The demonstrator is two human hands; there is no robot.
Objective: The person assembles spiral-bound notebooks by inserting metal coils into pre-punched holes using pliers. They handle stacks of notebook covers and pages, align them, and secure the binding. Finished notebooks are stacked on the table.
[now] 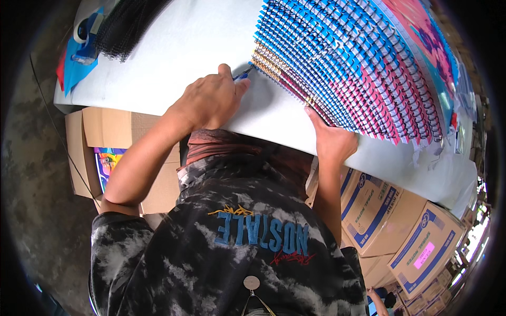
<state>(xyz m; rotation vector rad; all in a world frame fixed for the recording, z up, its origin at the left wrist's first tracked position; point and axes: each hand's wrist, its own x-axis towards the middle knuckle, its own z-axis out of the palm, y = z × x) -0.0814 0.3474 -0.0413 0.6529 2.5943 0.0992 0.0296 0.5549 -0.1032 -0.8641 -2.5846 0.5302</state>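
A long fanned row of spiral notebooks (pixel 337 68) with black coils and blue and pink edges lies on the white table. My left hand (pixel 213 97) is closed round small blue-handled pliers (pixel 241 75), their tip at the left end of the nearest coils. At the near edge of the row, toward its right end, my right hand (pixel 337 139) grips a notebook with the thumb along its coil. The other right-hand fingers are mostly hidden.
Loose black coils (pixel 129 31) lie at the far left of the white table (pixel 184 47). Beside them are a tape dispenser (pixel 87 37) and a blue sheet (pixel 79 73). An open carton (pixel 108 126) stands below on the left, and closed cartons (pixel 379 210) are stacked on the right.
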